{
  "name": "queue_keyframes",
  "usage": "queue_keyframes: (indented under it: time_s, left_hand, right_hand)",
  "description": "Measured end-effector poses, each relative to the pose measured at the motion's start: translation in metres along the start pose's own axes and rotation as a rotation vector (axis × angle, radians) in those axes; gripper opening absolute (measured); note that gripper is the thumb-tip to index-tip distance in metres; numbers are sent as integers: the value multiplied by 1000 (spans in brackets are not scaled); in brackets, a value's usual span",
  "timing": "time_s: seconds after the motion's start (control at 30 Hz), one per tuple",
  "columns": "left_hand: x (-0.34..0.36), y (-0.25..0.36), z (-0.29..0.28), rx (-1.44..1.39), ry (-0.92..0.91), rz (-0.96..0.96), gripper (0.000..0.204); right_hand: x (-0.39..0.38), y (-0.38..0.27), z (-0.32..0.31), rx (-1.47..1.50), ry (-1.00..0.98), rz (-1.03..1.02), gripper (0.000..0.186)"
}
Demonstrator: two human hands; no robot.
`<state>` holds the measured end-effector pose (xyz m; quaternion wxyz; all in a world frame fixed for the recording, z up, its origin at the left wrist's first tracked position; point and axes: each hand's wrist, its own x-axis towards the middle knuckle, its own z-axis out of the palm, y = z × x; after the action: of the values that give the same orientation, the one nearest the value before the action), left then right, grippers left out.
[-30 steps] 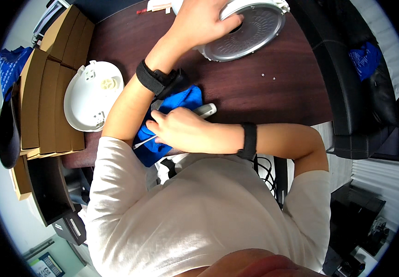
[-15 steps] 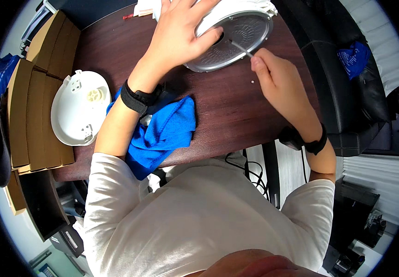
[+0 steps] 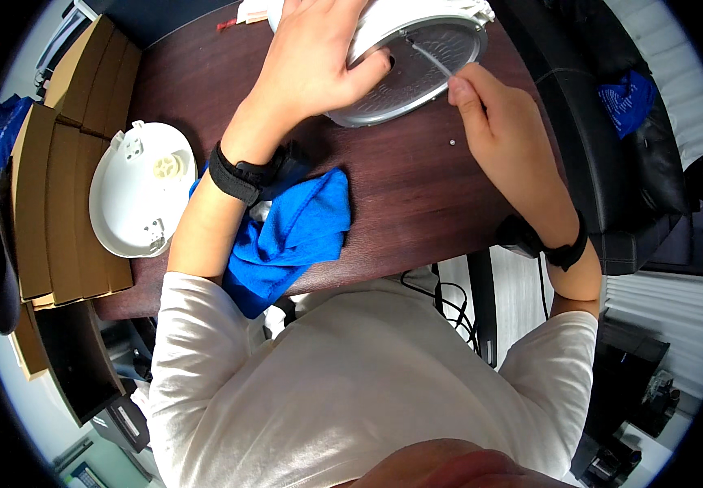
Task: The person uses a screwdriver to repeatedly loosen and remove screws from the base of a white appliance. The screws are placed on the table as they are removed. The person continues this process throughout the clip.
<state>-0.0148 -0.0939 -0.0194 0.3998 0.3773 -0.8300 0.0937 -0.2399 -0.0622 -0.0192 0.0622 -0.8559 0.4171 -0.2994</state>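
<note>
At the far edge of the table a white appliance (image 3: 384,23) lies tipped, its round perforated metal base (image 3: 372,89) facing me. My left hand (image 3: 311,61) grips its side, fingers spread over the white body and thumb at a dark hole in the base; the fingertips run out of view. In my right hand (image 3: 485,102) is a slim grey metal tool (image 3: 433,62), pinched between thumb and fingers. Its tip reaches the upper part of the base, blurred; I cannot tell its exact kind. Below that hand, a tiny screw-like piece (image 3: 452,142) rests on the table.
On the left sits a round white plastic cover (image 3: 128,207) with a cream wheel inside, beside stacked cardboard boxes (image 3: 67,203). A blue cloth (image 3: 298,232) is bunched under my left wrist near the table's front edge. A black sofa (image 3: 583,146) borders the right side.
The tool's tip has moved up across the metal base, and my right hand has shifted slightly right and up. My left hand keeps its place on the appliance.
</note>
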Motion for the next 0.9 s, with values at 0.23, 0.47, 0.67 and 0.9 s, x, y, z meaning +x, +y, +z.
queue_keyframes:
  time_s: [0.23,0.47,0.67,0.9]
  left_hand:
    - [1,-8,-2,-25,-6,32,65]
    - [0,-5,-2,-46,11,37,66]
    - [2,-1,-6,-59,-21,-4,72]
    - [4,6,-9,14,-52,-2,76]
  right_hand:
    - [4,-5,2,-42,36,-34,25]
    - [3,-11,2,-87,30,-28,24]
    - [4,-16,0,-121,24,-33,24]
    - [4,-19,-5,-149,3,-33,22]
